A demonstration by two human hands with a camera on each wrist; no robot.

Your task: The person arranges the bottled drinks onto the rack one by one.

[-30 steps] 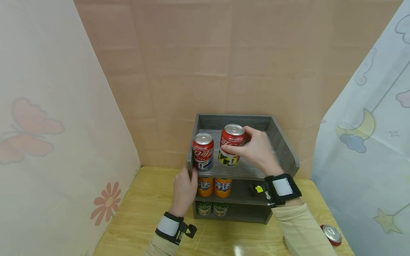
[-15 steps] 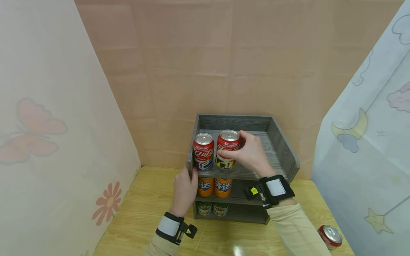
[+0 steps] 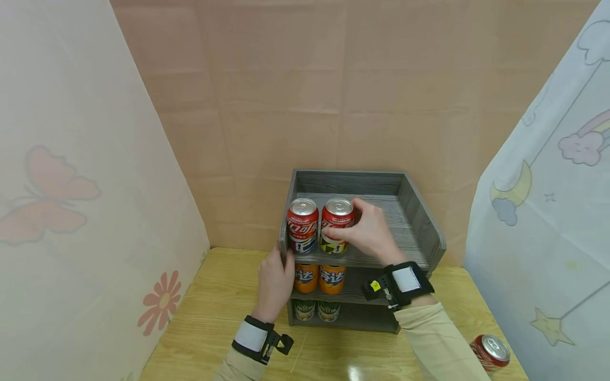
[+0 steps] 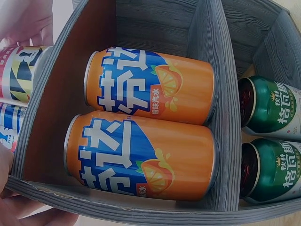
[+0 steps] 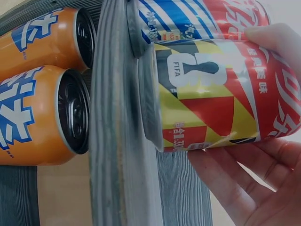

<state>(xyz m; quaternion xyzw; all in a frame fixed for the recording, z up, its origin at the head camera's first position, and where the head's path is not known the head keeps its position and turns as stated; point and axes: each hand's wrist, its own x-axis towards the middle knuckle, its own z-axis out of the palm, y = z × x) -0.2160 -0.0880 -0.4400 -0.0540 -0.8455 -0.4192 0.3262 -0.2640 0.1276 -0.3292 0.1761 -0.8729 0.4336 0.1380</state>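
My right hand [image 3: 370, 233] grips a red soda can [image 3: 337, 225] with a yellow-and-black checkered lower part, thumb on the near side and fingers round the far side. In the right wrist view that can [image 5: 211, 94] stands upright at the front of the top tier, close beside another red can with blue stripes [image 3: 302, 225]. My left hand [image 3: 275, 278] holds the left side panel of the grey wooden shelf [image 3: 350, 259]; its fingers [image 4: 40, 216] curl at the panel's edge in the left wrist view.
Two orange soda cans [image 4: 141, 155] stand on the middle tier, at the left. Below them are two green-topped cans [image 4: 273, 169]. Another red can [image 3: 491, 352] stands on the wooden table [image 3: 214, 301] at the front right, beside my right sleeve. Paper walls enclose the table.
My right hand has brought the checkered can leftward and down onto the top tier, beside the striped can. My left hand keeps its hold on the shelf.
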